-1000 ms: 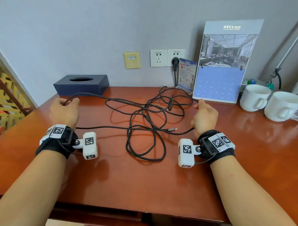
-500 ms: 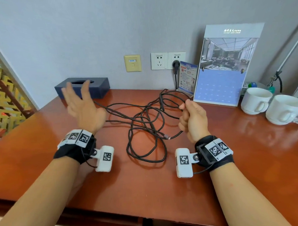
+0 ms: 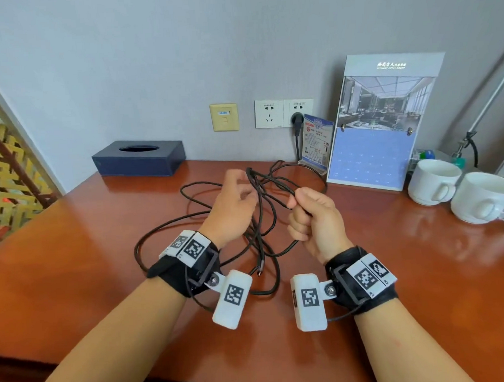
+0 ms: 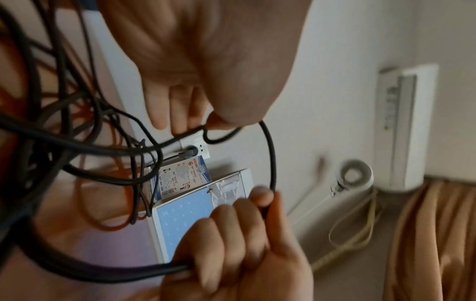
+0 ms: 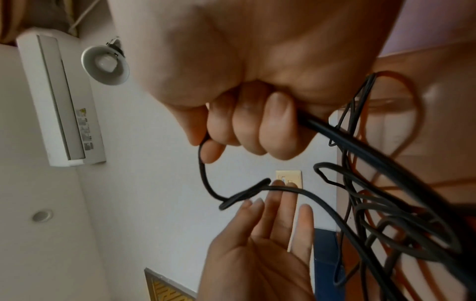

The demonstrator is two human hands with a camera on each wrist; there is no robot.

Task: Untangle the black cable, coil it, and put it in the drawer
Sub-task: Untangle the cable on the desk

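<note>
The black cable [image 3: 261, 210] lies in tangled loops on the red-brown desk [image 3: 407, 270], with part of it lifted between my hands. My right hand [image 3: 312, 217] is a fist round one strand and holds it above the desk; the right wrist view shows that hand [image 5: 231, 71] with its fingers curled on the cable [image 5: 202, 175]. My left hand [image 3: 231, 209] is just left of it. Its fingers are straight, and their tips touch a small bend of the cable [image 4: 271, 154] in the left wrist view. A loose connector end [image 3: 260, 272] rests on the desk. The drawer is out of view.
A dark blue tissue box [image 3: 139, 158] sits at the back left. At the back right stand a calendar [image 3: 373, 151] and a small leaflet card [image 3: 316, 141]. Two white cups [image 3: 432, 180] [image 3: 482, 198] are at the far right. A black plug [image 3: 296, 119] sits in the wall socket.
My left hand let go of the cable, opened, and swung right to the lifted strand. My right hand rose and moved toward the centre, pulling the loops closer together.
</note>
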